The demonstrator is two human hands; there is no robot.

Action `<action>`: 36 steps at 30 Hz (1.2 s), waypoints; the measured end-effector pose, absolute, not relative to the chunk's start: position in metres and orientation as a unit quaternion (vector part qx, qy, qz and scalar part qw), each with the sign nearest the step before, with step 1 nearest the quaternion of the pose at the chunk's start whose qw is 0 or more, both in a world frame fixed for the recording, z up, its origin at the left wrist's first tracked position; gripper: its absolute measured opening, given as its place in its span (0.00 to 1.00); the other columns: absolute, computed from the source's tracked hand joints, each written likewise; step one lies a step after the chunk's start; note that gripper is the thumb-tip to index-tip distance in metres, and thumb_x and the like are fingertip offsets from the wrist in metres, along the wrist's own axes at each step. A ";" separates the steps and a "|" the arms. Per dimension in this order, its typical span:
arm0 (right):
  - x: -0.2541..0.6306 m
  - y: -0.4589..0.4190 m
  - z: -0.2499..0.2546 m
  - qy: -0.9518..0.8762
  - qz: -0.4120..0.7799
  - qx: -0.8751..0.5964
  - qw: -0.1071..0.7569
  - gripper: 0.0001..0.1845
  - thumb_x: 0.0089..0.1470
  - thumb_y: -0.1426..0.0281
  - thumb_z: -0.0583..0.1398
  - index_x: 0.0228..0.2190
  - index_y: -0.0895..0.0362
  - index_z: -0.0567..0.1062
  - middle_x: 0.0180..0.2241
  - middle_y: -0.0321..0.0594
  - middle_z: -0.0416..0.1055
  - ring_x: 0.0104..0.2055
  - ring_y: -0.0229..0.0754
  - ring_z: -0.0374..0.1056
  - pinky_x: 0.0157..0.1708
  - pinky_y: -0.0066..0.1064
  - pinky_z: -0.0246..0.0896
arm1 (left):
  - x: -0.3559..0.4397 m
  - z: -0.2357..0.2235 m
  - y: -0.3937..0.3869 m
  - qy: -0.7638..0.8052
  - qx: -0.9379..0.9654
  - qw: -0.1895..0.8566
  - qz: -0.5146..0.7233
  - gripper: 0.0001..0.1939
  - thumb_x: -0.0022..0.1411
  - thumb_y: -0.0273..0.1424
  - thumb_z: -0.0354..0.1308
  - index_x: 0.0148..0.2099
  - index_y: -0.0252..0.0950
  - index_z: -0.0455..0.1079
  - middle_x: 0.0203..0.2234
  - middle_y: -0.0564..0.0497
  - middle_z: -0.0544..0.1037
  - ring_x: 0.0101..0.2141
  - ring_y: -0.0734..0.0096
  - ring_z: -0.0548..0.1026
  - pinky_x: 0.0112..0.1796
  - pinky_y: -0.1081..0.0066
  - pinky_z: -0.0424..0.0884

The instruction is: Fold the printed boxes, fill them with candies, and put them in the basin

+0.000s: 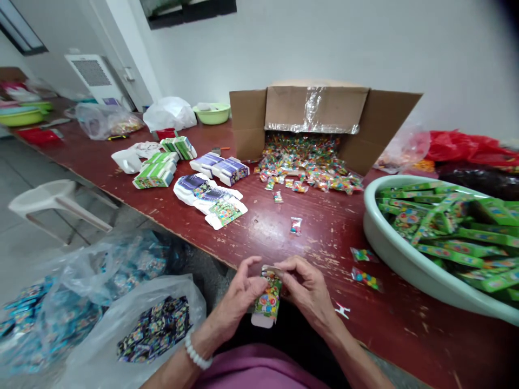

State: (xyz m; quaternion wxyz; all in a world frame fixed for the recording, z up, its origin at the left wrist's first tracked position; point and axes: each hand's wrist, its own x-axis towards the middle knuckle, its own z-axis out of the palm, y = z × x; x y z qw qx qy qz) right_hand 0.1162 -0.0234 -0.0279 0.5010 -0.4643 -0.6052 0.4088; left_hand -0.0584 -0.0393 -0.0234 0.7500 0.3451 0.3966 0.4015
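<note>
Both my hands hold one small colourful carton (pixel 268 298) upright at the near edge of the dark red table (pixel 259 221). My left hand (pixel 239 294) pinches its left side, fingers curled. My right hand (pixel 305 289) grips its top right, fingers closed at the open flap. A white bead bracelet (pixel 195 354) is on my left wrist. Small candy packets (pixel 295 225) lie on the table just beyond my hands, and two more (pixel 365 268) lie to the right.
A tipped cardboard box (pixel 324 116) spills candy packets (pixel 310 162) at the back. A pale green basin (pixel 405 259) of green cartons sits right. Flat carton stacks (pixel 211 197) lie left of centre. Plastic bags of packets (pixel 154 327) and a white stool (pixel 57 202) stand on the left floor.
</note>
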 end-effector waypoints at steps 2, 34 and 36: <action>0.116 -0.024 -0.024 -0.639 0.394 -0.448 0.486 0.09 0.60 0.65 0.61 0.33 0.54 0.81 0.31 0.39 0.76 0.33 0.40 0.71 0.34 0.30 0.64 | -0.057 -0.024 -0.039 0.385 0.313 0.790 0.359 0.26 0.64 0.49 0.60 0.56 0.36 0.66 0.34 0.46 0.79 0.31 0.67 0.77 0.32 0.70 0.74; 0.115 -0.013 -0.014 -0.487 0.626 -0.434 0.426 0.14 0.52 0.60 0.67 0.25 0.58 0.75 0.34 0.40 0.78 0.27 0.36 0.71 0.26 0.27 0.66 | -0.051 -0.016 -0.022 0.464 0.400 0.735 0.291 0.39 0.66 0.58 0.47 0.67 0.36 0.65 0.29 0.47 0.78 0.19 0.75 0.71 0.18 0.77 0.69; 0.115 -0.016 -0.012 -0.517 0.603 -0.433 0.426 0.13 0.55 0.61 0.65 0.26 0.57 0.76 0.32 0.38 0.76 0.28 0.37 0.71 0.28 0.28 0.67 | -0.051 -0.017 -0.022 0.474 0.403 0.724 0.298 0.38 0.66 0.57 0.48 0.66 0.36 0.65 0.30 0.47 0.78 0.22 0.73 0.73 0.19 0.76 0.70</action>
